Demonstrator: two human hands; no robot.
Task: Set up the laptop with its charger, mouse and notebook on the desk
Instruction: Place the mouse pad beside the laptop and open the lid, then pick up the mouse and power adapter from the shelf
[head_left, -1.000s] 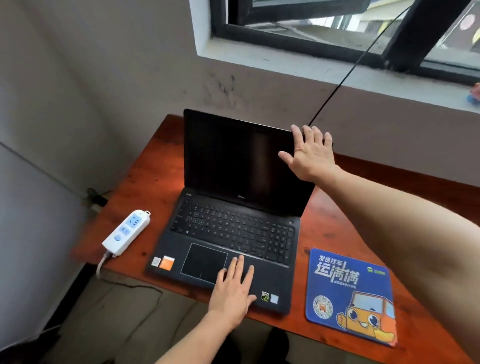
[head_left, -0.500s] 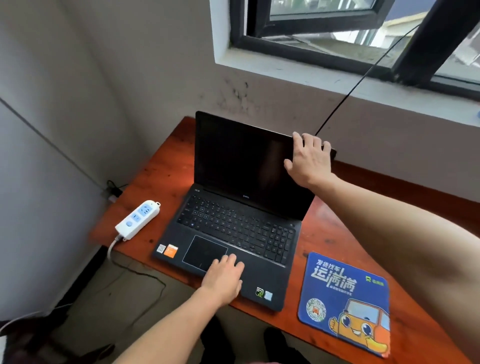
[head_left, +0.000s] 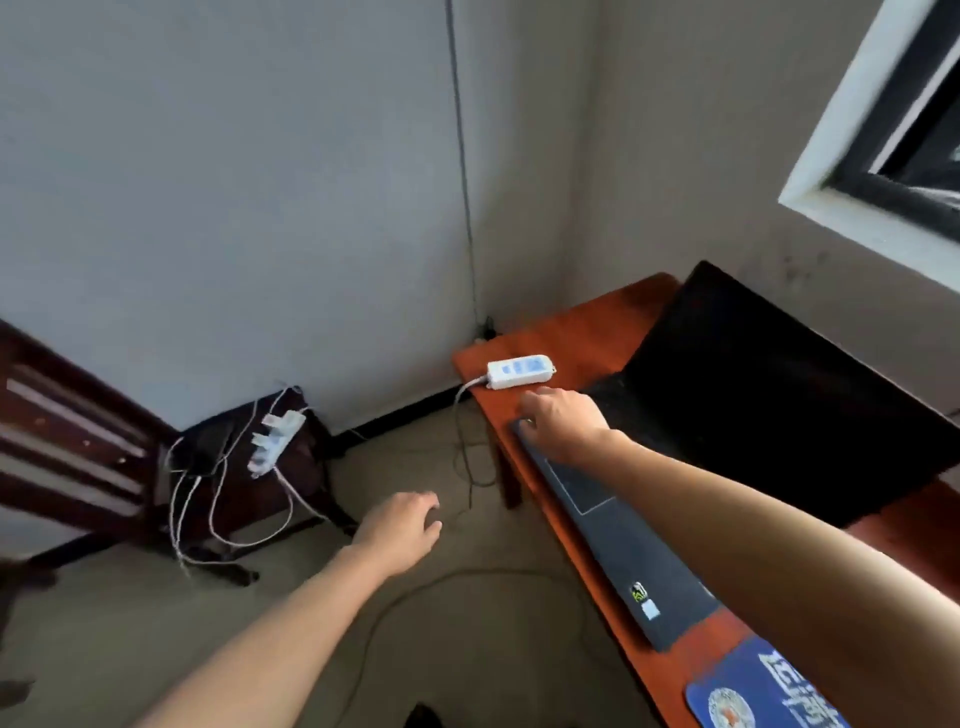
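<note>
The dark laptop (head_left: 618, 540) stands open on the red-brown desk (head_left: 576, 332), its black screen (head_left: 779, 389) facing me. My right hand (head_left: 563, 423) lies palm down on the laptop's front left corner, fingers spread and gripping nothing. My left hand (head_left: 405, 530) hangs in the air over the floor left of the desk, empty, with fingers loosely apart. A white power strip (head_left: 519, 371) lies on the desk's left end, just beyond my right hand. A blue mouse pad (head_left: 753, 691) shows at the bottom right. I see no charger, mouse or notebook.
A low dark stand (head_left: 291, 467) by the wall carries a second white power strip (head_left: 272, 441) and tangled white cables. Dark wooden furniture (head_left: 67, 441) fills the left edge. Cables run over the floor (head_left: 457, 577). A window (head_left: 893, 124) is at the upper right.
My view has swung left toward the room's corner. My right hand left the screen's top edge and came down to the laptop's front left corner. My left hand left the palm rest and moved out over the floor.
</note>
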